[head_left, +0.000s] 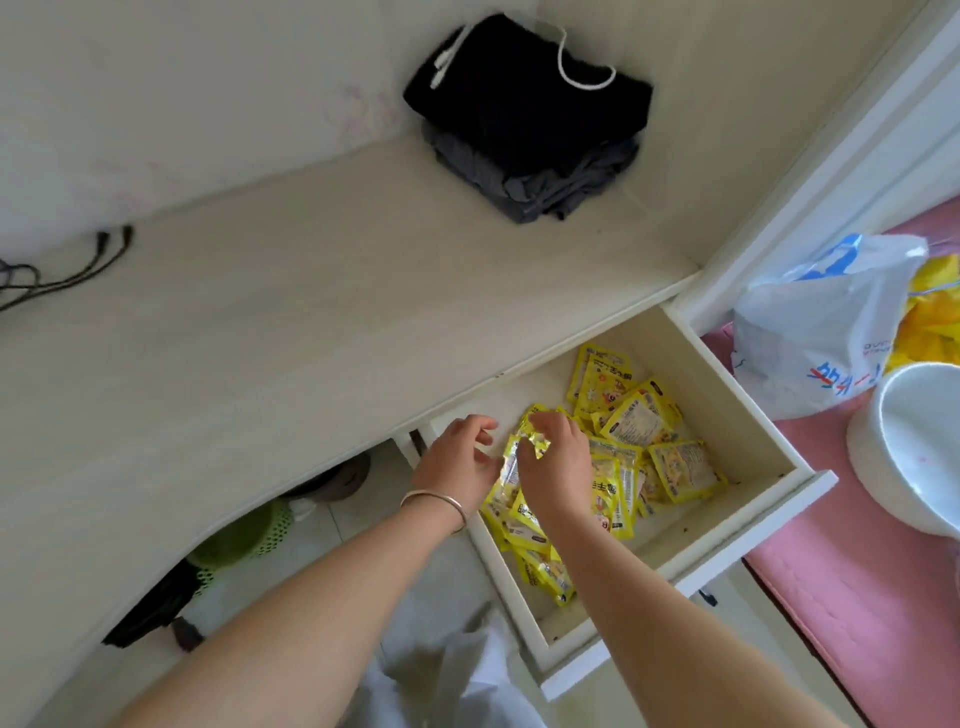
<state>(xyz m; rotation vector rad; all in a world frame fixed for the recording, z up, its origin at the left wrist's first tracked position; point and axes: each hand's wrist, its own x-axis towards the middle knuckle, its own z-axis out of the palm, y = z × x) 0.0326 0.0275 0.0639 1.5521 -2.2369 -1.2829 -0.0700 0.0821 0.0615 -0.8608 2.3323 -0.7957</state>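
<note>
A pale counter (311, 312) carried folded dark clothes (530, 119) near the wall. Below its front edge, an open drawer (743, 410) held yellow packets (680, 467), with bare floor showing at the rear. The right hand (558, 467) pinched one packet (537, 444) above the pile, and the left hand (457, 462) hovered beside it, fingers loosely spread.

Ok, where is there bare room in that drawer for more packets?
The drawer floor is bare in the back corner between the left hand and the desk edge, and along the drawer front. The middle is crowded with yellow packets under the right hand.
</note>
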